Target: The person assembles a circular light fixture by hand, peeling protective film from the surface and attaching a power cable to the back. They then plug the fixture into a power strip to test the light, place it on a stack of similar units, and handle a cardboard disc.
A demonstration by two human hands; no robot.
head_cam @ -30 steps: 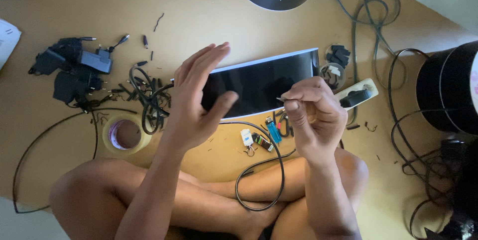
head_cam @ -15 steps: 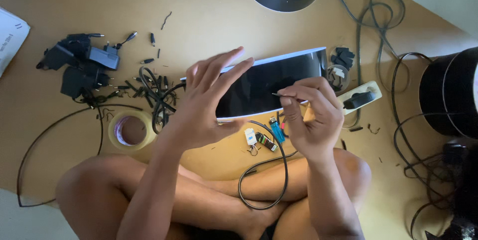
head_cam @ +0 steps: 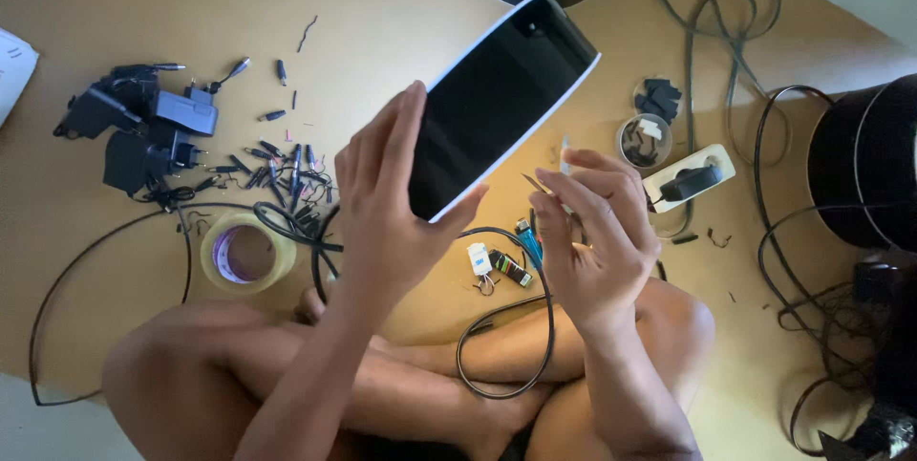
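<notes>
My left hand (head_cam: 387, 203) grips one end of a flat black panel with a white rim (head_cam: 501, 98) and holds it up off the floor, tilted toward the upper right. My right hand (head_cam: 592, 241) is just right of the panel's lower edge, its fingers pinched on a thin pointed metal tool (head_cam: 535, 184). Below the hands a black cable loop (head_cam: 506, 327) lies over my crossed legs. A small white part (head_cam: 479, 258) and a blue lighter (head_cam: 527, 239) lie on the floor between the hands.
Black power adapters (head_cam: 138, 122) and several loose plug tips (head_cam: 277, 160) lie at left beside a tape roll (head_cam: 244, 253). A white power strip (head_cam: 688, 179), a small round cup of black parts (head_cam: 645, 141) and tangled cables (head_cam: 726, 31) sit at right. A black drum (head_cam: 864, 165) stands far right.
My left hand has lifted the panel off the floor and tilted it up toward the upper right. My right hand stays close with the thin tool.
</notes>
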